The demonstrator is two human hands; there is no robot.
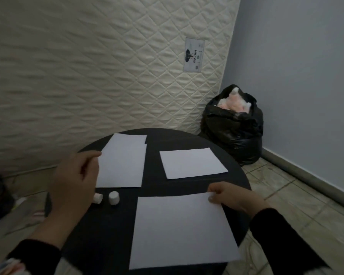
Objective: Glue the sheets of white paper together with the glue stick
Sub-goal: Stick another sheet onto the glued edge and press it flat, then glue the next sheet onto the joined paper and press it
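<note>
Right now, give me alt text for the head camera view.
A person's right hand pinches the corner of the nearest paper sheet on a round black table. The left hand hovers above a glue stick and cap, near more sheets.

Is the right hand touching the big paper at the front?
Touching. The head view shows the right hand pinching the far right corner of the front paper, fingers curled over its edge.

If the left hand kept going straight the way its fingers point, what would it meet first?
Probably the left white paper sheet: the left hand points right and away, fingertips already at the sheet's near-left edge. Its height above the round black table is unclear.
</note>
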